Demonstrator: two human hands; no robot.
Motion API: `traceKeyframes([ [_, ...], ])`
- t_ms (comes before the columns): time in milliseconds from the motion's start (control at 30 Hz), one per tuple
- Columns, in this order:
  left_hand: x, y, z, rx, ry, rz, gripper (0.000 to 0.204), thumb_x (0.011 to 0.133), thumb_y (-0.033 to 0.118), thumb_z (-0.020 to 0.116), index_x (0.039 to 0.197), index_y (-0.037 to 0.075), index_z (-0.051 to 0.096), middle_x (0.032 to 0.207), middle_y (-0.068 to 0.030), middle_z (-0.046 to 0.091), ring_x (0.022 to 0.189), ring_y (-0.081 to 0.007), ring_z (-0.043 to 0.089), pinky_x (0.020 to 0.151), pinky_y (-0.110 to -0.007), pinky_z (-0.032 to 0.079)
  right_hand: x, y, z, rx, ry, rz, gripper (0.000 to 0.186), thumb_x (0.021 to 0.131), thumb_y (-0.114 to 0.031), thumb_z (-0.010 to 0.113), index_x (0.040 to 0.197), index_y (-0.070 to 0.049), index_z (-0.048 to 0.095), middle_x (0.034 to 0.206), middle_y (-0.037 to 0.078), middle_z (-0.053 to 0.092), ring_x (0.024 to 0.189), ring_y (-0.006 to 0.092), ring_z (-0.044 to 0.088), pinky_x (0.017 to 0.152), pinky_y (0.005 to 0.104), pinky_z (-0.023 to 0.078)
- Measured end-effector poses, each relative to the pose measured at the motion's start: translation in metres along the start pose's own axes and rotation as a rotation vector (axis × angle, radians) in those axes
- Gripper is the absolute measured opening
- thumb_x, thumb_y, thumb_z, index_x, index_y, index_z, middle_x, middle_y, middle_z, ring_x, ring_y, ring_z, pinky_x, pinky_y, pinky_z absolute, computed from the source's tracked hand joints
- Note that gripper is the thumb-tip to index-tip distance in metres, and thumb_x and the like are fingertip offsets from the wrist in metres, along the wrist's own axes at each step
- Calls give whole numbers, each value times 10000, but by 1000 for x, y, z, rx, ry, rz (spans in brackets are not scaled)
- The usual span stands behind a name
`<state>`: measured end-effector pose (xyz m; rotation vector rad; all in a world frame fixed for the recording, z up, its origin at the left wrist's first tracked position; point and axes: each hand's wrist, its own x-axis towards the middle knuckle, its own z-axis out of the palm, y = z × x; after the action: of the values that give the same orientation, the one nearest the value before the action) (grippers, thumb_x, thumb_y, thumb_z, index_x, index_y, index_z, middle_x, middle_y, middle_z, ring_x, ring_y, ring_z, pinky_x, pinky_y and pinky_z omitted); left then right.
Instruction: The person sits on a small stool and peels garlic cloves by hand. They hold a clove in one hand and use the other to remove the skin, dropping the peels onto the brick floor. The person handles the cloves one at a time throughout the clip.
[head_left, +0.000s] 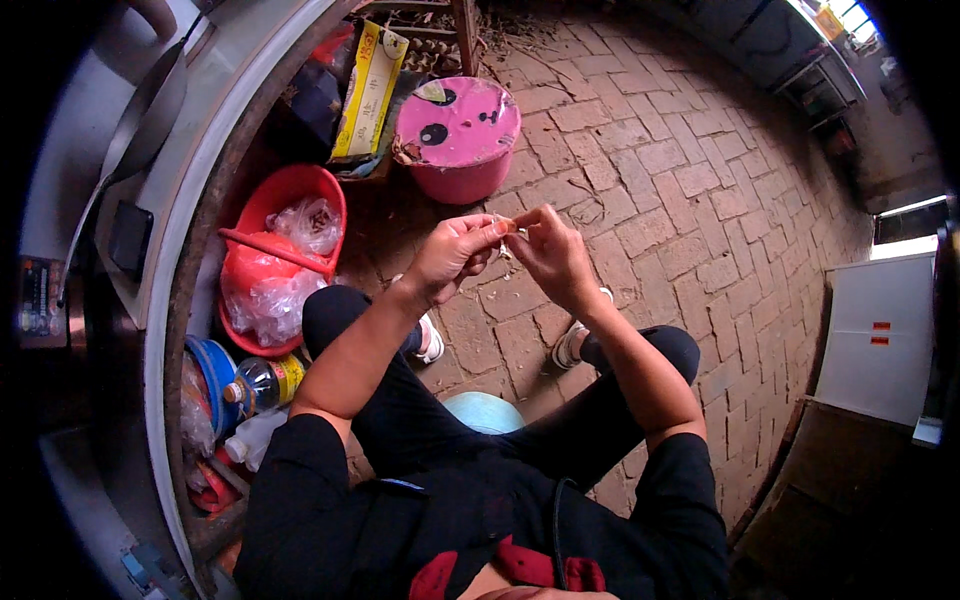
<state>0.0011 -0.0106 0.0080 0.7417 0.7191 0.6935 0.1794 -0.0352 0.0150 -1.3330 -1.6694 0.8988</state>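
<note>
In front of me, above the brick floor, both hands meet at the fingertips. My left hand (pixel 455 258) is closed, its thumb and forefinger pinching a small pale piece with brownish and whitish bits (pixel 509 229). The fingers of my right hand (pixel 552 258) are pinched at the other side of that same piece. Fingers cover most of it, and it is too small for me to name its kind. Light scraps lie scattered on the bricks below, between my shoes.
A pink round stool (pixel 460 130) stands just beyond my hands. On the left are a red basket (pixel 285 180) holding plastic bags, a bottle with a yellow label (pixel 262 385) and a yellow-sided box (pixel 370 95). A white cabinet (pixel 875 345) is at the right.
</note>
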Motion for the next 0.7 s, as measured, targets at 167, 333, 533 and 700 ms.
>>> traceKeyframes([
  [167, -1, 5, -4, 78, 7, -2, 179, 932, 228, 566, 953, 56, 608, 646, 100, 418, 471, 17, 296, 402, -155, 212, 4, 8, -6, -32, 5, -94, 122, 837, -154, 652, 912, -61, 630, 572, 111, 560, 483, 189, 550, 481, 313, 426],
  [333, -2, 8, -10, 145, -13, -24, 194, 932, 250, 567, 902, 65, 617, 631, 107, 410, 469, 13, 284, 405, -161, 211, 2, -2, -13, -215, -30, -171, 111, 804, -139, 649, 892, -72, 652, 645, 135, 617, 567, 259, 627, 516, 343, 478],
  [533, -3, 9, -9, 182, -35, -44, 201, 931, 266, 566, 894, 78, 625, 629, 107, 406, 477, 8, 286, 411, -167, 208, 1, 2, -11, -317, -14, -329, 73, 770, -127, 644, 832, -91, 635, 678, 110, 637, 613, 268, 643, 524, 370, 495],
  [700, -3, 7, -9, 217, -35, -62, 214, 932, 278, 562, 896, 78, 627, 627, 110, 396, 484, 4, 287, 419, -171, 216, 0, 6, -4, -392, 56, -418, 49, 767, -120, 634, 784, -101, 592, 658, 82, 633, 596, 248, 641, 513, 363, 492],
])
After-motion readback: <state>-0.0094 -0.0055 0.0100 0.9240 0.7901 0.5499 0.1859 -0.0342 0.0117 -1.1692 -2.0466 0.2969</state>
